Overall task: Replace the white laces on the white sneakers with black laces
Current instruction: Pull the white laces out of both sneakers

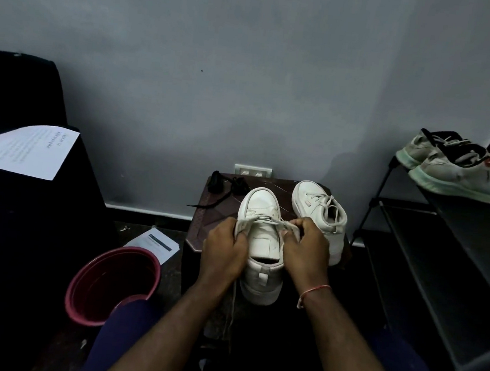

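I had the near sneaker (pixel 261 205) toe-away on the table (pixel 203 226), left hand (pixel 225 246) and right hand (pixel 306 249) each pinching the white lace (pixel 267 219) at its side, I judged to draw it from the eyelets, with the black laces (pixel 226 183) lying ready at the far corner.

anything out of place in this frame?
Nothing spilled or damaged. A paper sheet lies on the floor by the bucket. The black laces sit in a loose heap at the stool's back-left corner, one end trailing past its edge. A white lace end hangs off the stool's front.
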Motion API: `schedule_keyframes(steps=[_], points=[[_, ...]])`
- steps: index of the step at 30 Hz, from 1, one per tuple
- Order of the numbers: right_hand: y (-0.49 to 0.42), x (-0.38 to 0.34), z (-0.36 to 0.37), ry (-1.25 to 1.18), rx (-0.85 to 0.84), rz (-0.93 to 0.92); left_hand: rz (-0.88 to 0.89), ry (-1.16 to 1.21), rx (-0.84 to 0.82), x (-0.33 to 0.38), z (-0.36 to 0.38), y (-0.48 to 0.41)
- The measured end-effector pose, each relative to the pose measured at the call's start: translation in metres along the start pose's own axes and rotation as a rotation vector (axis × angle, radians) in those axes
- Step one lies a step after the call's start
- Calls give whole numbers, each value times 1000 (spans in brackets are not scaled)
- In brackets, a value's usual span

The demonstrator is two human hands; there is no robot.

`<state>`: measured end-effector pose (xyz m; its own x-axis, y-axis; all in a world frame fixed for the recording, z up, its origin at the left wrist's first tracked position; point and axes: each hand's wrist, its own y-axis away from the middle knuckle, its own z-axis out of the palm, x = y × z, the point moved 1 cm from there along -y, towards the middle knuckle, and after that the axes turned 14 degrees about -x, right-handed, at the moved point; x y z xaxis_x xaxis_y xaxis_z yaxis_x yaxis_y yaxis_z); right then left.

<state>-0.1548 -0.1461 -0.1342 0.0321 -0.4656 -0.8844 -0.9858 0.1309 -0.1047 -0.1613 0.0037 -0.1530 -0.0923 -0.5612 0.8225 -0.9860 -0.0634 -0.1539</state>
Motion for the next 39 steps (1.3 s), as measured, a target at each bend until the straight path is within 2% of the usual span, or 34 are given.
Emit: schedule_keyframes(steps=[5, 10, 14, 16, 20, 25, 28, 32, 37, 39], points=[[-9, -2, 7, 65, -28, 104, 26, -18, -74, 5, -2, -3], [-6, -2, 8, -97, 91, 205, 51, 44, -58, 4, -5, 0], [-6, -3, 7, -149, 90, 200, -10, 103, -74, 5, -8, -5], [-4, -4, 7, -105, 76, 178, 22, 6, -85, 10, -7, -8], [-2, -7, 3, -46, 88, 149, 197, -366, -120, 38, -5, -24], [3, -4, 6, 30, 76, 116, 189, -716, -308, 69, 7, -42], [5, -2, 7, 46, 79, 88, 197, -772, -283, 68, 12, -47], [7, -1, 7, 66, 93, 66, 221, -675, -184, 60, 14, -43], [0, 3, 8, 40, 51, 115, -64, -69, 32, 39, 8, -48], [-2, 0, 8, 80, 35, 128, -26, -73, 8, 39, 7, -50]])
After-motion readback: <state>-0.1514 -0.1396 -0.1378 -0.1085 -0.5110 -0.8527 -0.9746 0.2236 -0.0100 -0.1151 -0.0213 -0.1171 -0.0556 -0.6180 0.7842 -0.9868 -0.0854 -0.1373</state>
